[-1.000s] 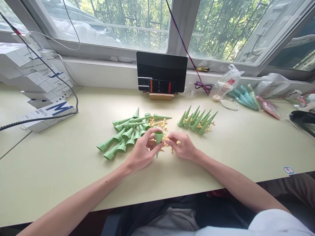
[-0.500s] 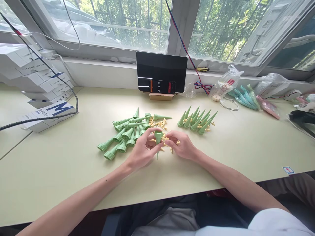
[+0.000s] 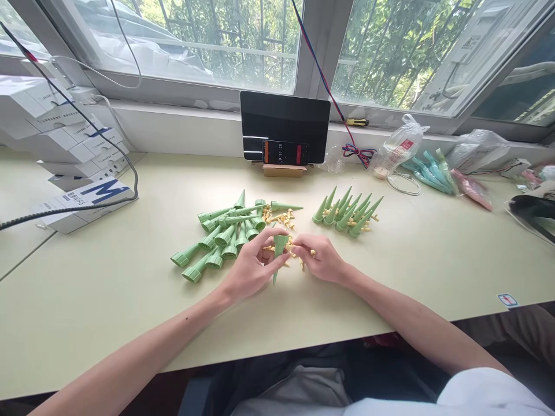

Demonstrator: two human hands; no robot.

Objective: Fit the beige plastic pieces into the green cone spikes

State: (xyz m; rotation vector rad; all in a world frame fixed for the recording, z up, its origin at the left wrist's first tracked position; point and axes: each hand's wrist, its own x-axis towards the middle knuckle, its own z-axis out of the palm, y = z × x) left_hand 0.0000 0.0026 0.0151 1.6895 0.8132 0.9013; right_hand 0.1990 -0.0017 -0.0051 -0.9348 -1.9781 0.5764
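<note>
My left hand (image 3: 256, 261) is closed around a green plastic watering spike (image 3: 280, 245), its wide collar up and its tip down. Against the collar's right side, my right hand (image 3: 319, 257) pinches a small yellow valve (image 3: 291, 247), mostly hidden by the fingertips. More green spikes (image 3: 225, 234) lie in a loose pile left of my hands. Loose yellow valves (image 3: 285, 217) are scattered behind and beneath my fingers. To the right, several spikes (image 3: 346, 212) stand tip up in a group, with yellow valves showing at their sides.
A black tablet (image 3: 284, 124) with a phone (image 3: 285, 153) in front leans on a cardboard stand (image 3: 284, 171) at the back. White boxes (image 3: 82, 150) and a black cable (image 3: 87, 115) are at left. Plastic bags (image 3: 401, 145) and teal packets (image 3: 433, 173) lie at the back right.
The spike in my left hand has tilted slightly, its tip swinging a little left and down. My right fingertips have shifted slightly right and stay at the collar.
</note>
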